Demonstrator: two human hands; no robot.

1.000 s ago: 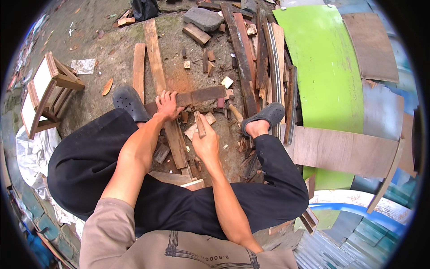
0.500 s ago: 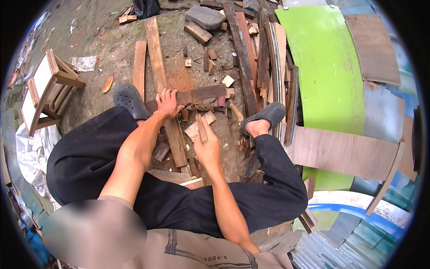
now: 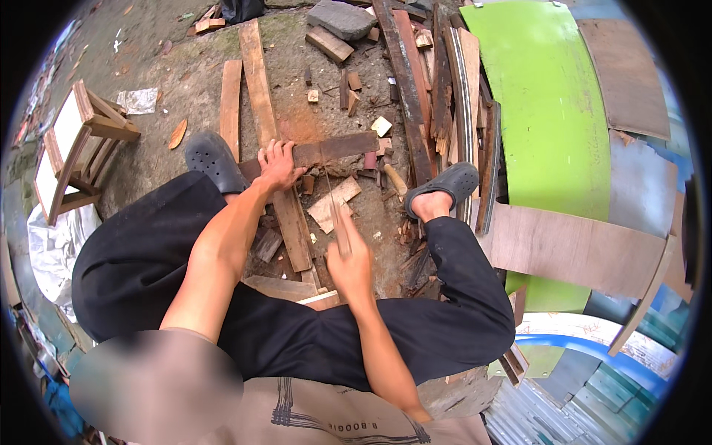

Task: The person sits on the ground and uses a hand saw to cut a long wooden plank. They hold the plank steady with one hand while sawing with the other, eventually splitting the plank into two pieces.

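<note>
Left hand [image 3: 279, 167] spread on dark board [image 3: 337, 149]; right hand [image 3: 351, 268] clasping wood-handled blade [image 3: 342, 231]; pale offcut [image 3: 347, 190] near, planks [image 3: 406, 85] crowding right shoe [image 3: 454, 182].

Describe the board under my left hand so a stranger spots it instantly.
Find the bright green panel on the right, then look left to your left hand. The board beneath it is dark brown and runs crosswise, unlike the paler, longer plank it crosses.

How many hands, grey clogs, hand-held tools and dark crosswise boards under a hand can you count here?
Hands: 2 (left hand, right hand)
Grey clogs: 2 (left clog, right clog)
Hand-held tools: 1 (thin-bladed tool)
Boards under a hand: 1 (dark crosswise board)
Total: 6
</note>
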